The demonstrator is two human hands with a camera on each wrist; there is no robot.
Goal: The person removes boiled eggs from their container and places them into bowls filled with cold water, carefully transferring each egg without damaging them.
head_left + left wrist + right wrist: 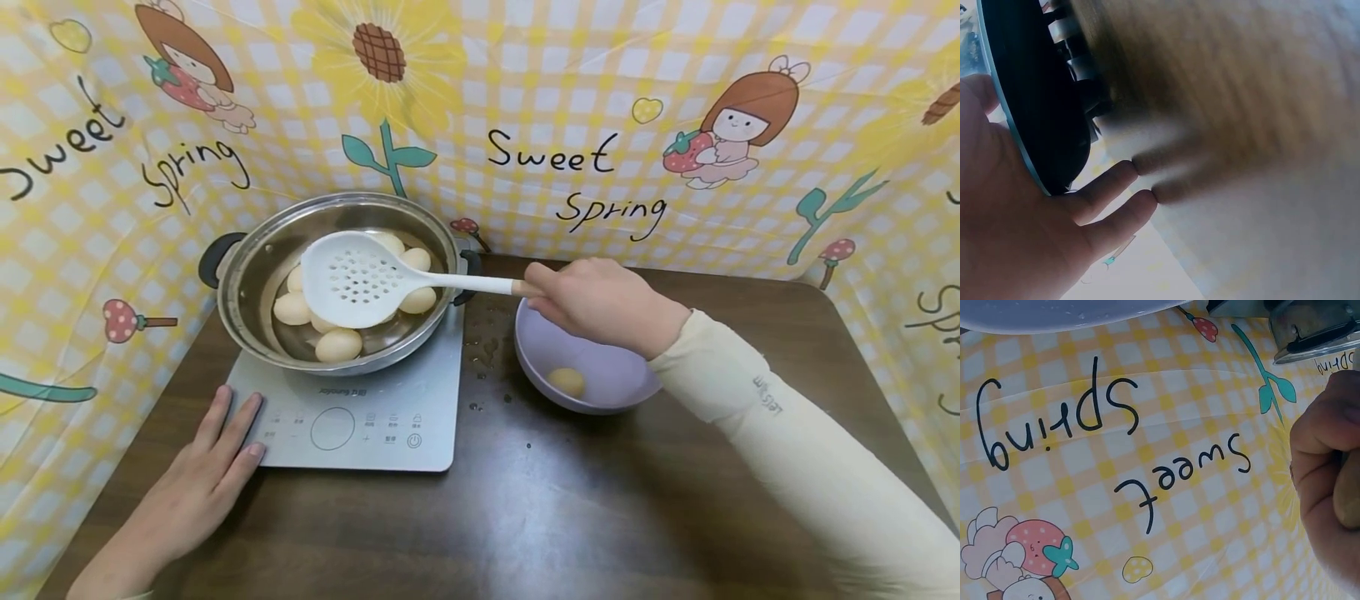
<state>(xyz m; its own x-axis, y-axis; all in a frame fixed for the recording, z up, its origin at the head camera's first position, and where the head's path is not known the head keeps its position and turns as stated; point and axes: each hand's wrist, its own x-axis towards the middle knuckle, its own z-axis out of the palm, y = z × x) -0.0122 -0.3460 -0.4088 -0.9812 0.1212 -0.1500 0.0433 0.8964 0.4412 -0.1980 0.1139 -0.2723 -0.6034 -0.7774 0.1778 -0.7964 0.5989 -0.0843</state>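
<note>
My right hand (600, 302) grips the handle of a white slotted skimmer (352, 279), whose perforated head hangs over a steel pot (247, 333). Several pale eggs (339, 344) lie in the pot, some hidden under the skimmer. The curled fingers of that hand also show at the edge of the right wrist view around the handle's end (1349, 490). My left hand (191, 487) touches the left front edge of a white induction cooker (431, 417), fingers spread. A purple bowl (536, 354) below my right forearm holds one brown egg (566, 382).
The pot stands on the cooker, its black side handles (217, 258) sticking out. Water drops (483, 354) dot the dark wooden table (525, 525) between cooker and bowl. A yellow checked cloth (465, 108) with printed figures walls the back and sides.
</note>
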